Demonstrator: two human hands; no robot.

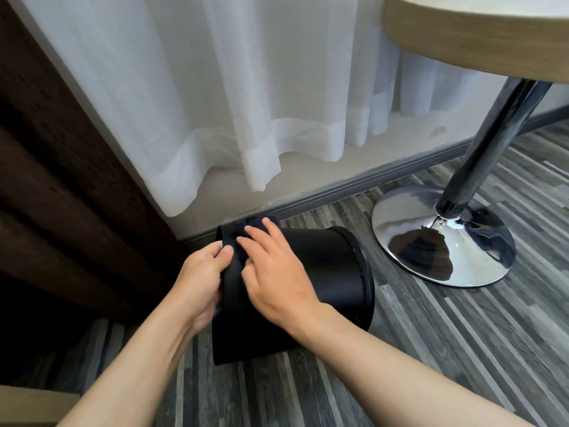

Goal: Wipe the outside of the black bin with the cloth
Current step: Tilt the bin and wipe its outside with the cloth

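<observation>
The black bin lies tipped on its side on the striped grey floor, its open mouth towards the left and its base towards the right. My left hand grips the bin's rim at the mouth, thumb on the outside. My right hand presses a dark cloth flat against the bin's outer wall near the rim. Most of the cloth is hidden under my fingers; a bunched part shows beyond them.
A round table's chrome foot and slanted leg stand close on the right, with the tabletop overhead. White sheer curtain and a grey skirting board run behind the bin. A dark brown curtain hangs at the left.
</observation>
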